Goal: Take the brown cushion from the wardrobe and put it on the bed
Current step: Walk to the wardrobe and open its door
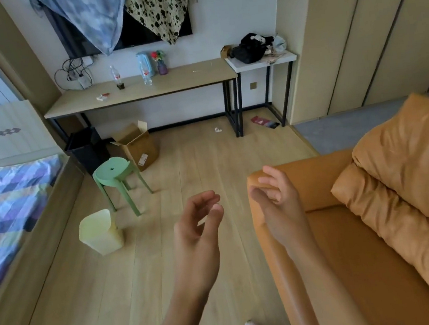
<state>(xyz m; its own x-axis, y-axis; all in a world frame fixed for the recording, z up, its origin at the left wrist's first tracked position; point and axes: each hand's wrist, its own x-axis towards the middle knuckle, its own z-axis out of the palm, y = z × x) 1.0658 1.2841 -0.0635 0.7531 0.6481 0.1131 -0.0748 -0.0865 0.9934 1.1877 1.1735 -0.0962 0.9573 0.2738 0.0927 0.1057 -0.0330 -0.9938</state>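
The wardrobe (371, 43) doors stand closed behind the orange sofa (351, 226); no brown cushion shows. The bed (5, 209) is far left of the sofa. Left hand (197, 226) and right hand (274, 195) hover beside the sofa arm, fingers loosely curled, empty.

Green stool (113, 172), cream bin (100, 231), open cardboard box (138, 147), orange sofa (364, 225), long desk (139, 90)
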